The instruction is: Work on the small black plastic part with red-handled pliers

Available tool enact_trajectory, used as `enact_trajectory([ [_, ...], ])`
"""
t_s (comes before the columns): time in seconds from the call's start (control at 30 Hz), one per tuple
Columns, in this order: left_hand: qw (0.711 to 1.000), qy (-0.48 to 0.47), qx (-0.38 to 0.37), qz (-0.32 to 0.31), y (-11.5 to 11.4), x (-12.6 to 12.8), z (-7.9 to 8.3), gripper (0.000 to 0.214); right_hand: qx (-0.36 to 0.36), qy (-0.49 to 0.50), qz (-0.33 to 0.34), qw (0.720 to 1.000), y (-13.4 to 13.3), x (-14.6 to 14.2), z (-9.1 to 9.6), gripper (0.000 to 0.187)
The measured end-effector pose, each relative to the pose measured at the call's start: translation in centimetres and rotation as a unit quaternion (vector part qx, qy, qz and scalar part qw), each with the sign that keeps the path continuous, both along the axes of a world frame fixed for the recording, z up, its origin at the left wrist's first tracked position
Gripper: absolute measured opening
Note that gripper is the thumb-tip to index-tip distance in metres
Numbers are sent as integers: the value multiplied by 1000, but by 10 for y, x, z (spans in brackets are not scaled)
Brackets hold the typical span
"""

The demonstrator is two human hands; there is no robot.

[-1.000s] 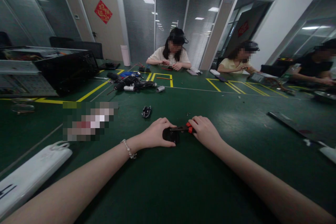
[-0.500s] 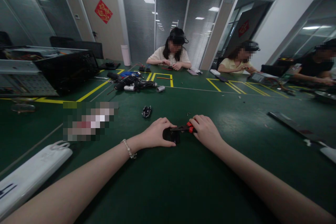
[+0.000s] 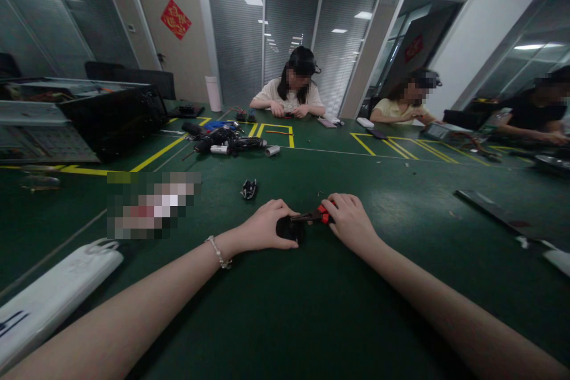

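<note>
On the green table (image 3: 285,309), my left hand (image 3: 267,227) grips a small black rounded part (image 3: 290,230) between thumb and fingers. What kind of part it is I cannot make out. My right hand (image 3: 351,217) is closed around the red handles of a pair of pliers (image 3: 318,214). The jaws point left and their tips meet the top of the black part. A small black and silver piece (image 3: 249,189) lies beyond my left hand. Tiny bits (image 3: 320,193) sit just past the pliers.
At the left stands an open computer case (image 3: 111,119), with a white bundle (image 3: 62,297) nearer me. Cables and a screwdriver-like tool (image 3: 218,139) lie in a heap farther back. A dark strip (image 3: 494,214) rests at right. A person (image 3: 289,92) works opposite; others sit at right.
The pliers and my right hand have shifted very slightly at the black part. My left hand keeps its hold in the same place.
</note>
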State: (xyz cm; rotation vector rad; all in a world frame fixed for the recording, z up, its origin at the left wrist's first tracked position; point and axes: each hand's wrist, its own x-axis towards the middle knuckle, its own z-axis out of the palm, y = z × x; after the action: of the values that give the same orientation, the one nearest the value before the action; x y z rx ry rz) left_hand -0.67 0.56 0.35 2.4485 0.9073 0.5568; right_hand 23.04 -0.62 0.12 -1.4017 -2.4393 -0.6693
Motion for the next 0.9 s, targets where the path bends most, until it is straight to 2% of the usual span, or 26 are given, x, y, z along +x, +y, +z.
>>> enact_trajectory([
  [0.33, 1000, -1, -4, -3, 0, 0, 1, 55, 25, -22, -15, 999, -4, -4, 3, 31],
  [0.6, 1000, 2, -9, 8, 0, 0, 0, 56, 10, 67, 16, 998, 1, -1, -4, 41],
  [0.9, 1000, -4, -8, 1, 0, 0, 1, 53, 1, -9, 0, 1000, 1, -2, -2, 36],
])
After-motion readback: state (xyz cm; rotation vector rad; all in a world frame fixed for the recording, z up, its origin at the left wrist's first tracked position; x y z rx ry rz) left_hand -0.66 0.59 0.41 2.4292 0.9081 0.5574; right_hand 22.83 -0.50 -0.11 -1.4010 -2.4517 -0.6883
